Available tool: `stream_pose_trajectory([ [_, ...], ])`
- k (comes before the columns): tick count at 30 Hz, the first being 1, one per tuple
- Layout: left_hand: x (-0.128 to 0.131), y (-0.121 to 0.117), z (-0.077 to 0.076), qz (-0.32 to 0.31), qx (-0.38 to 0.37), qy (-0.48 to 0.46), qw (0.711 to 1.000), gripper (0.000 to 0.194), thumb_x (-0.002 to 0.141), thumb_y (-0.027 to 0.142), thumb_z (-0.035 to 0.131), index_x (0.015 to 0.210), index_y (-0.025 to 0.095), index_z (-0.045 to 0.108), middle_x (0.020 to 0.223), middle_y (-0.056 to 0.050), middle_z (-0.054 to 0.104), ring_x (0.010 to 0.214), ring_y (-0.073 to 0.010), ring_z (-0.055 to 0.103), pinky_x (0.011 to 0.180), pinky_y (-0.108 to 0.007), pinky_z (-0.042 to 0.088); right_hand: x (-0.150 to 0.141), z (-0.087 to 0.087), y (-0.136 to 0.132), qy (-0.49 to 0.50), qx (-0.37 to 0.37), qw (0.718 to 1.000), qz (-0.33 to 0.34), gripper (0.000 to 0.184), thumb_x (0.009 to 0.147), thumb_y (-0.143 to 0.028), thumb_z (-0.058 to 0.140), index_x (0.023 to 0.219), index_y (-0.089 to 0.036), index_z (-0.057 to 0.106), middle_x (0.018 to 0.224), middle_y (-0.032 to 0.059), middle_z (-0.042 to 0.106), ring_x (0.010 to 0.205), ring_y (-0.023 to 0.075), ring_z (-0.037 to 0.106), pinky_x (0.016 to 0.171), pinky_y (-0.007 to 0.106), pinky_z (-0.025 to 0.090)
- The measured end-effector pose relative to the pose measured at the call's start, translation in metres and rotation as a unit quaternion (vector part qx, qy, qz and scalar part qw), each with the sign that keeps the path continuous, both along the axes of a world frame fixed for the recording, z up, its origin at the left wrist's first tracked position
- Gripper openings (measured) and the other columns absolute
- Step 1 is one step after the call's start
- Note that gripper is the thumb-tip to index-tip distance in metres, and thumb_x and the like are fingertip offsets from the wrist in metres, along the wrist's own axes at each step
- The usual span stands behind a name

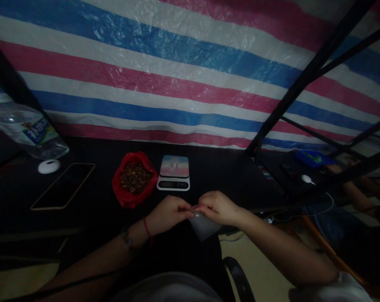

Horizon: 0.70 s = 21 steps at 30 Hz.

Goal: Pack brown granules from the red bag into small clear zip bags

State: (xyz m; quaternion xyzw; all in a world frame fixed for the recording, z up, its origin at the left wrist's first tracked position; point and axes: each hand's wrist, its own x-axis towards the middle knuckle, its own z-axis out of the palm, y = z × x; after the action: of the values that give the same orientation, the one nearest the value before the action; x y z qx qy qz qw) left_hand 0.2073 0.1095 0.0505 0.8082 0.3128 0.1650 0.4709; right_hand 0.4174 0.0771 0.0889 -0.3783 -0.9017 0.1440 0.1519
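My left hand (pixel 167 214) and my right hand (pixel 217 207) meet at the front edge of a dark table (pixel 92 201). Both pinch the top of a small clear plastic bag (pixel 202 226) that hangs down between them. Just beyond the hands stands a small white digital scale (pixel 174 172) with a glossy platform. To its left a red plastic bag (pixel 133 178) lies open, filled with small brown pieces. A red string and a bead bracelet circle my left wrist.
A phone (pixel 64 185) lies flat at the left, with a white round object (pixel 49 166) and a plastic water bottle (pixel 26 130) behind it. A striped tarp (pixel 177 75) hangs behind the table. Black metal frame bars (pixel 303 79) stand at the right, where another person's arm (pixel 356 193) shows.
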Motion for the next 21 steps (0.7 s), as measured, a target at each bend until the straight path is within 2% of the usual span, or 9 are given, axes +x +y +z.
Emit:
stream_pose_trajectory([
  [3, -0.006, 0.0, 0.0, 0.029, -0.015, 0.003, 0.999, 0.027, 0.08, 0.038, 0.06, 0.077, 0.015, 0.073, 0.064, 0.0, 0.064, 0.061, -0.0108, 0.052, 0.056, -0.019, 0.034, -0.003, 0.003, 0.007, 0.004, -0.016, 1.0, 0.015, 0.042, 0.097, -0.039, 0.036, 0.069, -0.016, 0.058, 0.063, 0.0008, 0.056, 0.059, 0.0111, 0.05, 0.057, 0.023, 0.034],
  [7, -0.011, 0.002, 0.004, 0.019, -0.069, -0.014, 0.997, 0.03, 0.077, 0.041, 0.062, 0.079, 0.013, 0.072, 0.067, 0.0, 0.064, 0.061, -0.0107, 0.051, 0.055, -0.019, 0.035, -0.015, 0.005, 0.014, -0.009, -0.005, 0.999, 0.032, 0.041, 0.097, -0.036, 0.034, 0.071, -0.017, 0.058, 0.064, 0.0015, 0.057, 0.059, 0.0118, 0.05, 0.058, 0.024, 0.035],
  [11, -0.017, 0.003, 0.014, 0.04, -0.048, -0.028, 0.998, 0.027, 0.078, 0.037, 0.061, 0.075, 0.012, 0.071, 0.063, 0.001, 0.061, 0.06, -0.0099, 0.049, 0.055, -0.019, 0.034, -0.029, -0.003, 0.018, -0.011, 0.016, 0.999, 0.045, 0.04, 0.096, -0.035, 0.034, 0.071, -0.017, 0.058, 0.065, 0.0019, 0.057, 0.059, 0.0125, 0.051, 0.058, 0.025, 0.036],
  [14, -0.023, 0.004, 0.016, 0.055, -0.009, -0.012, 0.998, 0.027, 0.079, 0.037, 0.059, 0.071, 0.013, 0.071, 0.058, 0.002, 0.057, 0.057, -0.009, 0.046, 0.054, -0.019, 0.032, -0.034, -0.008, 0.024, -0.006, 0.001, 0.999, 0.043, 0.038, 0.097, -0.035, 0.034, 0.075, -0.017, 0.059, 0.068, 0.0022, 0.059, 0.061, 0.0127, 0.053, 0.059, 0.024, 0.037],
  [17, -0.03, 0.005, 0.013, 0.071, -0.001, -0.015, 0.997, 0.03, 0.08, 0.04, 0.058, 0.072, 0.014, 0.07, 0.06, 0.002, 0.058, 0.058, -0.0092, 0.047, 0.054, -0.019, 0.032, -0.036, -0.005, 0.031, -0.006, -0.016, 0.999, 0.046, 0.036, 0.096, -0.034, 0.035, 0.077, -0.017, 0.06, 0.069, 0.0022, 0.061, 0.062, 0.0124, 0.054, 0.06, 0.023, 0.037],
  [21, -0.034, 0.004, 0.013, 0.124, -0.009, -0.032, 0.992, 0.03, 0.081, 0.041, 0.058, 0.074, 0.015, 0.071, 0.063, 0.001, 0.062, 0.059, -0.0106, 0.051, 0.054, -0.019, 0.035, -0.041, 0.005, 0.039, 0.005, -0.003, 0.999, 0.05, 0.035, 0.096, -0.031, 0.035, 0.079, -0.016, 0.061, 0.07, 0.003, 0.062, 0.064, 0.013, 0.054, 0.06, 0.024, 0.038],
])
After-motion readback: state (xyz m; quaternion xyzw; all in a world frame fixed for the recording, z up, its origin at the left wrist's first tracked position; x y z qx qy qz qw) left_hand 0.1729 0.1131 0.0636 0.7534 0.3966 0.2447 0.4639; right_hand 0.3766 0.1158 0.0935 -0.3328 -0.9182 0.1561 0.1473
